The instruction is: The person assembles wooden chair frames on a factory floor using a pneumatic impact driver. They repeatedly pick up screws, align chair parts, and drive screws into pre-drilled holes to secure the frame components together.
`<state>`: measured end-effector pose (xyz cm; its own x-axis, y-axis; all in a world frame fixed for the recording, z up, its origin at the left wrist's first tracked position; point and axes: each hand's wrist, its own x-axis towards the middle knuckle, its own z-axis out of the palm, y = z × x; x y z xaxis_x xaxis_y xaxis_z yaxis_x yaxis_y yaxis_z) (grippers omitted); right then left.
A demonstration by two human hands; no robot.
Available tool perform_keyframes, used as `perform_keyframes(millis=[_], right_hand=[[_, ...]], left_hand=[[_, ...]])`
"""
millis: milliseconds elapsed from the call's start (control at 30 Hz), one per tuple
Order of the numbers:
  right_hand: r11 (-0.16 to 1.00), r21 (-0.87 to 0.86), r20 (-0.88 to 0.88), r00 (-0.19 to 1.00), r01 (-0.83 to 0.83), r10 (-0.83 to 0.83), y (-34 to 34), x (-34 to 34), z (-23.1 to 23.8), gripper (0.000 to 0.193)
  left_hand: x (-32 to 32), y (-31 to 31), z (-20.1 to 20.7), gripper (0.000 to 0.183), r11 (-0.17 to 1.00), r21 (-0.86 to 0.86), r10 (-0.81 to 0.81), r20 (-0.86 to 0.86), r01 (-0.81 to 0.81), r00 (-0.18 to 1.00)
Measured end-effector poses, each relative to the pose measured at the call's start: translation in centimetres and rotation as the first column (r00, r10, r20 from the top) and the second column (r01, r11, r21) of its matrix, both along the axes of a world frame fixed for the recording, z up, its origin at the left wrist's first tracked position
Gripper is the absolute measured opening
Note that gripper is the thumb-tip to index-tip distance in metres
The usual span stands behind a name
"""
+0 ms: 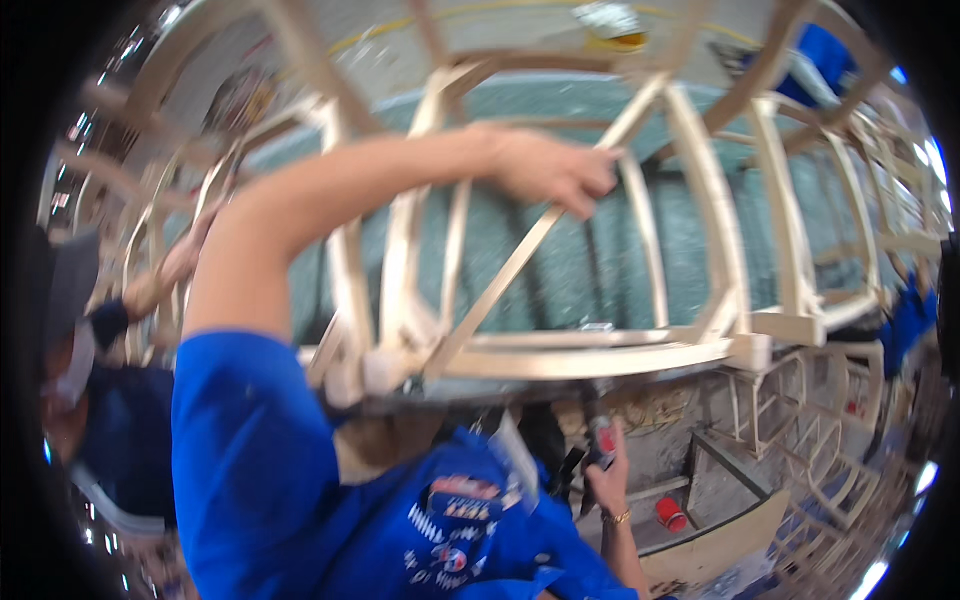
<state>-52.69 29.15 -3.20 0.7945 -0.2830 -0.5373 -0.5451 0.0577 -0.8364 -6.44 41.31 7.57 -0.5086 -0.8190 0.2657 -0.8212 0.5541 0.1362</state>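
Left hand (553,172) grips a slat (498,284); right hand (611,484) holds a tool (602,438). The slat looks light, stiff, best held mid-length.

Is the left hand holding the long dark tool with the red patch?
No, the right hand grips that long dark tool down low, while the left hand is up at a pale, slanting wooden bar.

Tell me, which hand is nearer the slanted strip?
Left: the left hand is on the slanted strip. The right hand is away from it, lower in view, holding a tool.
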Motion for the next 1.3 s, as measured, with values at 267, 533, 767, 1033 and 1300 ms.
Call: perform_keyframes(millis=[267, 533, 767, 1033, 1300], right_hand=[[0.993, 0.117, 0.015, 1.0, -0.02, 0.018, 1.0, 3.0, 1.7, 0.082], [0.988, 0.136, 0.001, 0.997, -0.078, 0.079, 0.9, 4.0, 1.7, 0.082], [0.981, -0.076, 0.096, 0.978, -0.178, 0.184, 0.7, 2.8, -0.2, 0.083], [0.971, -0.091, 0.02, 0.974, -0.222, 0.225, 0.6, 3.6, 1.1, 0.083], [0.985, -0.035, 0.05, 0.984, -0.17, 0.171, 1.0, 2.7, 0.4, 0.083]], left_hand=[[-0.4, 1.1, -0.1, 0.006, 0.991, -0.023, 0.132, 0.191, -0.13, 0.973], [-0.3, 1.7, -0.3, 0.005, 0.983, -0.016, 0.185, 0.148, -0.185, 0.972], [0.7, 1.9, -1.4, 0.045, 0.935, -0.155, 0.311, -0.074, -0.319, 0.948], [-4.1, -2.3, 0.2, 0.051, 0.469, 0.745, 0.737, -0.626, -0.475, -0.255], [-4.3, -1.9, 0.2, 0.048, 0.483, 0.708, 0.727, -0.652, -0.515, -0.214]])
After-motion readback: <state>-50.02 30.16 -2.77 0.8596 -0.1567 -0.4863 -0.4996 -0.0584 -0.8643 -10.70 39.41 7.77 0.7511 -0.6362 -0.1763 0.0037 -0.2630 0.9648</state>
